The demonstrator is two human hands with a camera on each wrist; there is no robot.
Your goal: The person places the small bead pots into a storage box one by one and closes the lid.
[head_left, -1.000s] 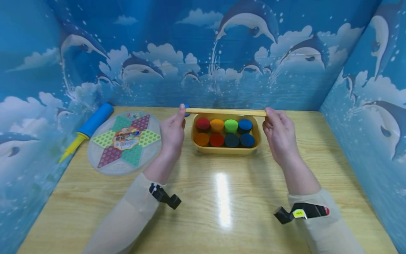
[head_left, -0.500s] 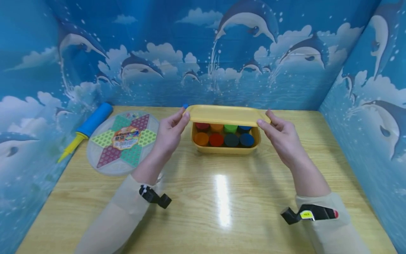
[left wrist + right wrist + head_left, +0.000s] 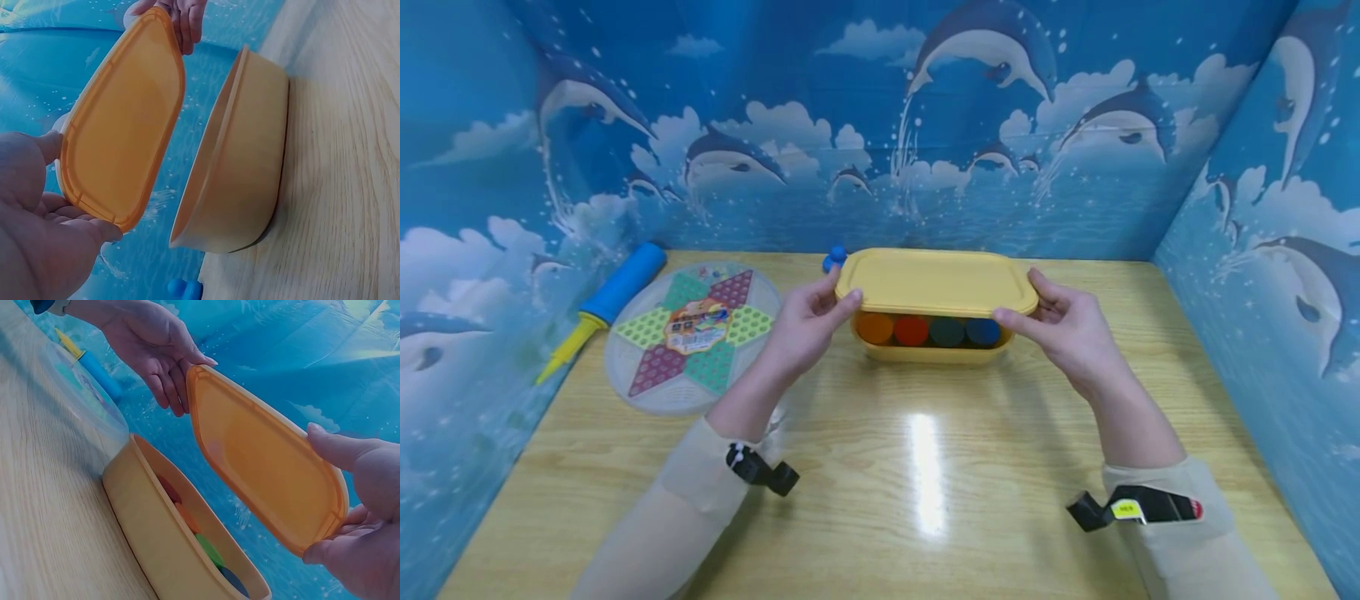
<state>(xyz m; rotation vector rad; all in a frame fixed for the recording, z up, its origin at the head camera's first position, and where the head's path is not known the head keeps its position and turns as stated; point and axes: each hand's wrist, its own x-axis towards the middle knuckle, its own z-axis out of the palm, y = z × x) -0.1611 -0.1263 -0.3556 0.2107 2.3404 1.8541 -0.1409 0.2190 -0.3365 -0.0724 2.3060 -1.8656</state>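
A yellow rectangular lid (image 3: pixel 936 282) hangs tilted above an oblong yellow box (image 3: pixel 934 356). My left hand (image 3: pixel 805 323) pinches its left end, thumb on the near corner and fingers beneath. At the other end my right hand (image 3: pixel 1071 333) holds it the same way. Both wrist views show a gap between the lid (image 3: pixel 122 122) and the box (image 3: pixel 250 144). Inside the box are round coloured pieces; orange, red (image 3: pixel 912 331), dark green and blue ones show in the front row. The lid hides the back row in the head view; the right wrist view shows a green piece (image 3: pixel 209 550).
Left of the box lies a round Chinese checkers board (image 3: pixel 692 392) with a label. Beyond it rests a blue and yellow pump-like tube (image 3: pixel 625 282). A small blue knobbed object (image 3: pixel 835 258) sits behind the left hand. Dolphin-printed sheets (image 3: pixel 880 125) enclose the wooden table (image 3: pixel 850 483).
The lid, seen edge-on a second ago, has tipped so its top faces the head camera. Its near edge has come down and toward me, covering the back row. Both hands moved with it.
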